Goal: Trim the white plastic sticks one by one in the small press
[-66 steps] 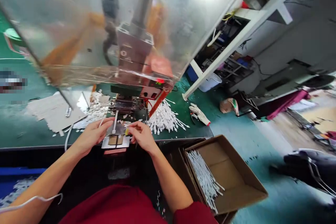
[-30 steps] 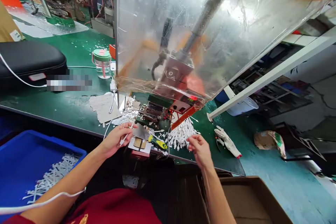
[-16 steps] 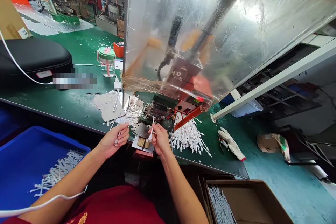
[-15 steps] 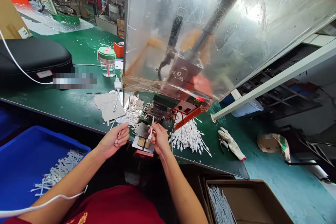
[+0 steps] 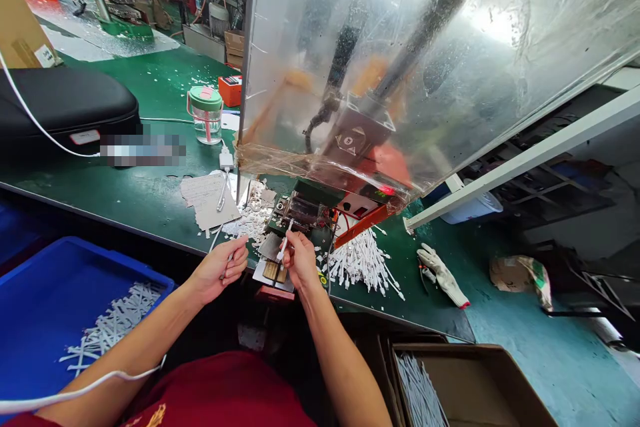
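My right hand (image 5: 300,260) pinches a short white cable (image 5: 285,243) with a plug-like end, tilted upright just in front of the small press machine (image 5: 300,210). To its left, my left hand (image 5: 223,261) is closed around a thin grey stick-like tool, mostly hidden by the fingers; its kind cannot be made out. Between the hands lies the machine's metal plate (image 5: 271,247). A heap of short white cables (image 5: 363,260) with plug ends spreads on the green table right of my right hand. White scraps (image 5: 253,217) lie beside the machine.
A large clear guard sheet (image 5: 310,47) hangs over the machine. At left is a blue bin (image 5: 65,273) with white cables; at lower right, a cardboard box (image 5: 480,373) with grey cables. A glove (image 5: 443,273), a lidded cup (image 5: 205,117) and cardboard (image 5: 207,197) lie on the table.
My right hand has shifted slightly left with the white cable, which leans more. My left hand stays nearly in place, still closed. The view has shifted a little.
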Demonstrator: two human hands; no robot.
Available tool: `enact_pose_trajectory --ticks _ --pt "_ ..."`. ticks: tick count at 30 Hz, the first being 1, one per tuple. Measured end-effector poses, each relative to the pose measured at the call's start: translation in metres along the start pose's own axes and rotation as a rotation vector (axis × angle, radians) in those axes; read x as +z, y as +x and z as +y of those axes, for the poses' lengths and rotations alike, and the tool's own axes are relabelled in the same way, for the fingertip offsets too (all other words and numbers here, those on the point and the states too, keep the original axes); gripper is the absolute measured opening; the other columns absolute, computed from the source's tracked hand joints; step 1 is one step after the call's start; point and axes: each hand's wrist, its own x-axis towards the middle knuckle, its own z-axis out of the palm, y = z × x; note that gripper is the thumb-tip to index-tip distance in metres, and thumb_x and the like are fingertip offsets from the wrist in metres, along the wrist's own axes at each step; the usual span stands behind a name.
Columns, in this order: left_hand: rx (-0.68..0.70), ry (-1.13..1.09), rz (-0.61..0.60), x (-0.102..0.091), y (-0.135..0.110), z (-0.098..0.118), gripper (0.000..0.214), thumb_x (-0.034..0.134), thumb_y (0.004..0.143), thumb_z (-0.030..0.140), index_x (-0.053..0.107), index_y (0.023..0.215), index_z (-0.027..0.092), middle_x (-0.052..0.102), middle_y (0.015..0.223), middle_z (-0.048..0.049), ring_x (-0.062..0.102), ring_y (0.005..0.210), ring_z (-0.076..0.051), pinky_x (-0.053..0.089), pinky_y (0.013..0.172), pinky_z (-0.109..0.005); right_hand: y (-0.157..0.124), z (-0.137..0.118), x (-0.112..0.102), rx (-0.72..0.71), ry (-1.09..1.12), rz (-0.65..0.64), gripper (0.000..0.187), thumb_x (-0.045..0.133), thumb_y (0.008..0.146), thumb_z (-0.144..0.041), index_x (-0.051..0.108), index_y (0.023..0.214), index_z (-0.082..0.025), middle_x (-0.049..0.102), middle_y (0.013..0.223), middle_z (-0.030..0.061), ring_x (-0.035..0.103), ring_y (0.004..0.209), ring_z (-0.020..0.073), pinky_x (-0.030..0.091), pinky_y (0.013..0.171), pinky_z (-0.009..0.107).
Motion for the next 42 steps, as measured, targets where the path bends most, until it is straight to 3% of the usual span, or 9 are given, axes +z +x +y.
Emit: enact_pose_trajectory --ticks 6,13,17,23,27,32,35,39,42 --pt "0.053 0.212 -0.005 0.013 0.007 -0.002 0.033 0.064 0.086 0.047 0.066 0.089 0.015 0.029 0.048 0.0109 0.018 0.036 -0.003 0.015 0.033 -0.014 0.003 0.004 -0.001 -0.020 -0.009 0.001 0.037 0.075 0.067 -0.045 0.050 0.063 -0.019 0.053 0.048 -0.0075 0.036 0.031 0.0029 0.024 0.031 0.016" --pt "0.062 0.527 0.010 0.034 0.021 0.000 0.056 0.071 0.078 0.046 0.059 0.122 0.012 0.029 0.043 0.0134 0.019 0.036 -0.005 0.012 0.035 -0.016 -0.013 -0.007 -0.022 -0.033 -0.167 -0.093 0.034 0.073 0.071 -0.048 0.061 0.081 -0.018 0.063 0.065 -0.0041 0.048 0.037 0.0056 0.039 0.035 0.017" --pt "0.065 0.624 0.027 0.039 0.029 -0.004 0.061 0.070 0.077 0.051 0.059 0.123 0.011 0.028 0.041 0.0136 0.018 0.036 -0.005 0.012 0.036 -0.016 -0.028 -0.033 -0.091 -0.101 -0.446 -0.001 0.030 0.068 0.072 -0.043 0.063 0.087 -0.019 0.064 0.068 -0.0026 0.054 0.043 0.0090 0.045 0.041 0.020" --pt "0.064 0.709 0.094 0.047 0.035 -0.010 0.045 0.069 0.076 0.053 0.067 0.099 0.014 0.027 0.041 0.0113 0.020 0.035 -0.006 0.014 0.036 -0.018 -0.036 -0.089 -0.242 -0.206 -1.092 0.625 0.016 0.053 0.077 -0.027 0.066 0.082 -0.018 0.067 0.078 0.0019 0.062 0.064 0.0146 0.047 0.062 0.025" --pt "0.117 0.730 0.145 0.055 0.039 -0.011 0.037 0.068 0.077 0.051 0.067 0.086 0.015 0.029 0.040 0.0093 0.022 0.034 -0.006 0.014 0.035 -0.019 -0.022 -0.111 -0.291 -0.127 -1.275 0.659 0.007 0.058 0.068 -0.015 0.063 0.064 -0.018 0.067 0.071 0.0036 0.060 0.073 0.0168 0.042 0.070 0.026" --pt "0.139 0.718 0.180 0.064 0.043 -0.010 0.036 0.073 0.071 0.051 0.061 0.070 0.017 0.027 0.041 0.0102 0.022 0.033 -0.005 0.014 0.034 -0.017 -0.014 -0.120 -0.297 -0.077 -1.193 0.589 0.015 0.060 0.059 -0.009 0.054 0.048 -0.017 0.058 0.053 0.0012 0.051 0.057 0.0123 0.036 0.058 0.024" --pt "0.100 0.693 0.148 0.063 0.036 -0.009 0.039 0.074 0.069 0.053 0.057 0.066 0.018 0.028 0.044 0.0100 0.021 0.035 -0.004 0.014 0.036 -0.016 -0.025 -0.122 -0.294 -0.066 -1.076 0.565 0.003 0.059 0.062 -0.014 0.061 0.062 -0.016 0.059 0.054 -0.0002 0.045 0.048 0.0099 0.033 0.050 0.023" --pt "0.065 0.645 0.067 0.054 0.020 -0.006 0.038 0.076 0.070 0.050 0.058 0.067 0.017 0.038 0.049 0.0069 0.028 0.041 -0.005 0.021 0.038 -0.015 -0.053 -0.123 -0.285 -0.092 -0.841 0.512 0.026 0.060 0.069 -0.028 0.067 0.089 -0.013 0.069 0.072 0.0032 0.035 0.042 0.0057 0.026 0.041 0.020" --pt "0.117 0.529 0.045 0.048 0.011 -0.002 0.038 0.072 0.076 0.049 0.055 0.065 0.017 0.038 0.048 0.0063 0.027 0.040 -0.004 0.019 0.035 -0.014 -0.071 -0.119 -0.264 -0.165 -0.510 0.463 0.033 0.072 0.065 -0.036 0.069 0.088 -0.013 0.071 0.079 0.0061 0.030 0.041 0.0028 0.019 0.038 0.019"
